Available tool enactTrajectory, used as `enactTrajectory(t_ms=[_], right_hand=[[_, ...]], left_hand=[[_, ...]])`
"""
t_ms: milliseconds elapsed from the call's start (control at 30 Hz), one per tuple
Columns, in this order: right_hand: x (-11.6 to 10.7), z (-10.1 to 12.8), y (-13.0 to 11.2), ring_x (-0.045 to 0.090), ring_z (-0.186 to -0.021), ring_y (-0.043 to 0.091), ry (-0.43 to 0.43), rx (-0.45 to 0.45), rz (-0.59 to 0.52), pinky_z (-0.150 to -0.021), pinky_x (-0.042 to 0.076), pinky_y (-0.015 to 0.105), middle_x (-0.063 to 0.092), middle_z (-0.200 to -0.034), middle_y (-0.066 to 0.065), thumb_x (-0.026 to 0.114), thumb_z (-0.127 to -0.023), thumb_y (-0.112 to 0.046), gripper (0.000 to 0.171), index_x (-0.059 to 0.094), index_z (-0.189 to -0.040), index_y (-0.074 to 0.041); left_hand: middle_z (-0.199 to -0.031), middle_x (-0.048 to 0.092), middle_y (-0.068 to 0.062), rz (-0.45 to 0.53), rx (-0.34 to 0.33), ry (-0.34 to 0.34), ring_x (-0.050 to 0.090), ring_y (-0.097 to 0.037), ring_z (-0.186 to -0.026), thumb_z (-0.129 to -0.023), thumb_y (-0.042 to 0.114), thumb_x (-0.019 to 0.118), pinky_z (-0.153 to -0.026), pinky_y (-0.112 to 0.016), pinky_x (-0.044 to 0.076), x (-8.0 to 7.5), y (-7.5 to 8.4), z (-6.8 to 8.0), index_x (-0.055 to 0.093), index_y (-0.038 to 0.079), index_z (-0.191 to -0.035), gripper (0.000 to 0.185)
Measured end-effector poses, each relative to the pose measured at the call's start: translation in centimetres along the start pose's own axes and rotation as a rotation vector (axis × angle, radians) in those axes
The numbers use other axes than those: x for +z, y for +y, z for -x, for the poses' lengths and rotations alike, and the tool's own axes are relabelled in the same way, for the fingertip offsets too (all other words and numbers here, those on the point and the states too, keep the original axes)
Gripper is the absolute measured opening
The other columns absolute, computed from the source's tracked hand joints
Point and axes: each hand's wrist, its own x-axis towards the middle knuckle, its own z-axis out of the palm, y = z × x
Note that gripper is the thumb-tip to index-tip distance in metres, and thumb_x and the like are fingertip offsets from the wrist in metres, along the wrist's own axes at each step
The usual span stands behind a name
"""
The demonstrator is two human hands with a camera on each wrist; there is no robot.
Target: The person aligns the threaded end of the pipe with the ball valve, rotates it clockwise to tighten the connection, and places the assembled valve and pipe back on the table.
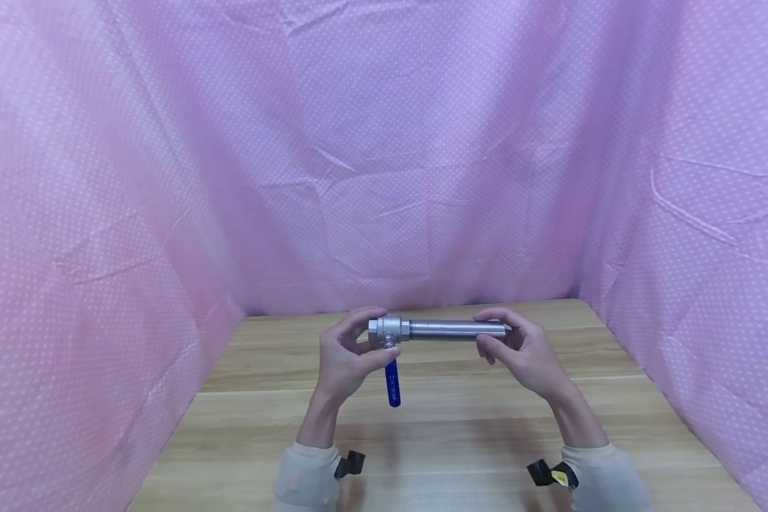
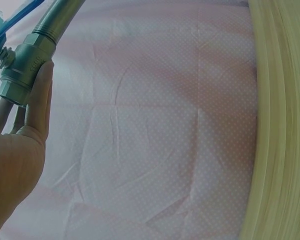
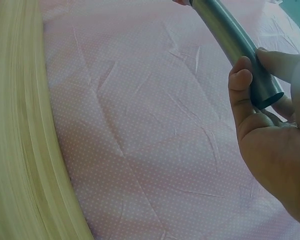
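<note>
The left hand gripped the grey metal valve body with its blue lever; the right hand pinched the attached steel pipe above the wooden surface.

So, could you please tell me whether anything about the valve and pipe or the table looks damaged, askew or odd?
Nothing stands out. The left hand holds the steel ball valve, its blue lever hanging down, and the right hand holds the far end of the pipe, which runs straight from the valve. The wooden table shows no spill or damage.
</note>
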Motion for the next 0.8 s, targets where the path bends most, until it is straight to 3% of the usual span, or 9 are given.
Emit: enactTrajectory(t_ms=[133,333,400,600,800], right_hand=[[-0.16,0.09,-0.02,0.068,-0.070,0.010,-0.007,0.010,0.033,-0.059,0.062,0.025,0.073,-0.090,0.002,0.070,-0.101,0.015,0.038,0.064,-0.139,0.009],[-0.27,0.06,-0.04,0.067,-0.069,0.010,-0.012,0.006,0.050,-0.058,0.061,0.024,0.072,-0.089,0.002,0.070,-0.101,0.015,0.039,0.064,-0.138,0.010],[-0.27,0.05,-0.05,0.067,-0.069,0.010,-0.012,0.001,0.048,-0.057,0.060,0.024,0.071,-0.087,0.002,0.070,-0.101,0.016,0.038,0.063,-0.138,0.011],[-0.23,0.05,-0.04,0.066,-0.069,0.012,-0.011,0.013,0.047,-0.057,0.060,0.025,0.070,-0.087,0.002,0.069,-0.102,0.013,0.036,0.064,-0.138,0.010],[-0.13,0.00,0.00,0.064,-0.067,0.015,0.008,0.028,0.068,-0.056,0.059,0.026,0.069,-0.084,0.005,0.068,-0.105,0.009,0.030,0.067,-0.136,0.007]], left_hand=[[-0.137,0.065,-0.032,-0.003,-0.001,0.003,0.075,-0.014,-0.119,-0.080,-0.017,0.087,-0.096,-0.040,0.074,0.00,-0.06,-0.03,0.066,-0.016,-0.137,0.061],[-0.138,0.062,-0.037,0.010,-0.009,0.002,0.075,-0.014,-0.119,-0.080,-0.017,0.087,-0.096,-0.039,0.074,0.07,0.02,-0.04,0.065,-0.018,-0.138,0.061],[-0.138,0.065,-0.033,0.010,-0.011,0.001,0.075,-0.014,-0.119,-0.080,-0.016,0.087,-0.096,-0.039,0.074,0.06,0.00,-0.07,0.067,-0.015,-0.138,0.061],[-0.135,0.071,-0.003,0.013,-0.004,0.000,0.075,-0.013,-0.120,-0.080,-0.017,0.087,-0.096,-0.040,0.074,-0.05,-0.19,-0.08,0.069,-0.012,-0.138,0.061],[-0.135,0.071,0.001,0.014,-0.004,0.001,0.076,-0.013,-0.120,-0.080,-0.017,0.087,-0.096,-0.039,0.074,-0.10,-0.12,-0.14,0.070,-0.010,-0.138,0.060]])
